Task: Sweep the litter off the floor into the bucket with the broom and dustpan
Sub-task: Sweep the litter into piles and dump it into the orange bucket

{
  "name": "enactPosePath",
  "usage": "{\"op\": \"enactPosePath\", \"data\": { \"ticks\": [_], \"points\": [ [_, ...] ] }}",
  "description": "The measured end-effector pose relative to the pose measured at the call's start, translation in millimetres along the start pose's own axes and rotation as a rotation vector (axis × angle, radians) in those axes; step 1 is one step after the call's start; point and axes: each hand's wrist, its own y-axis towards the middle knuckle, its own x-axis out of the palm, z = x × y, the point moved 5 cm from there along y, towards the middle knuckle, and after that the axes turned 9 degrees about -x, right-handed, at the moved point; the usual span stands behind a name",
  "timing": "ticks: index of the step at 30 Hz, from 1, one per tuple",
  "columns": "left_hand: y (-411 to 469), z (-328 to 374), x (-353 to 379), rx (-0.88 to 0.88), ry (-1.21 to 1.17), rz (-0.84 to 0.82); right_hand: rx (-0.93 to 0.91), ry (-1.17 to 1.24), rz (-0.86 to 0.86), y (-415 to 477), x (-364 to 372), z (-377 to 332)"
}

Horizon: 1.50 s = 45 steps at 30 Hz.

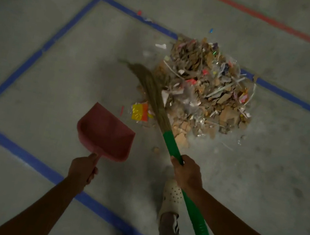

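A heap of litter (206, 87), cardboard scraps, plastic film and coloured bits, lies on the concrete floor at the centre right. A grass broom with a green handle (173, 147) slants across it; its bristles (150, 88) brush the heap's left edge. My right hand (187, 173) is closed around the green handle. My left hand (83, 169) grips the handle of a red dustpan (106, 132), held above the floor to the left of the broom, its mouth facing away from me. A yellow and orange wrapper (139, 111) lies loose between dustpan and heap. No bucket is in view.
Blue tape (37, 52) marks a rectangle on the floor, and the heap overlaps its far edge. A red tape line (269, 19) runs across the top right. Small scraps (139, 13) lie near the far blue line. My feet in white perforated shoes (172, 198) stand at the bottom centre.
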Motion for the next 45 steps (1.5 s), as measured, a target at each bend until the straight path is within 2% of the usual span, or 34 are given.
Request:
{"op": "enactPosePath", "data": {
  "ticks": [7,10,12,16,22,28,36,45],
  "points": [
    [6,-98,-28,-0.054,0.03,0.042,0.086,-0.085,-0.205,-60,72,61],
    [11,-119,-31,-0.074,0.038,0.061,0.137,-0.201,-0.306,-63,87,91],
    [16,-122,-30,-0.082,0.043,0.059,0.223,-0.23,-0.314,-53,88,110],
    [25,-106,-14,-0.055,0.071,0.069,0.3,-0.232,-0.195,-8,62,124],
    [41,-53,34,-0.027,0.12,0.05,0.37,-0.115,0.009,84,-18,118],
    [29,4,99,-0.021,0.068,-0.046,0.301,-0.103,0.163,122,-91,108],
    [-1,58,144,0.069,0.081,-0.105,0.264,-0.023,0.258,112,-139,104],
    [-52,66,119,0.114,0.092,-0.139,0.252,0.045,0.319,35,-150,85]
  ]
}}
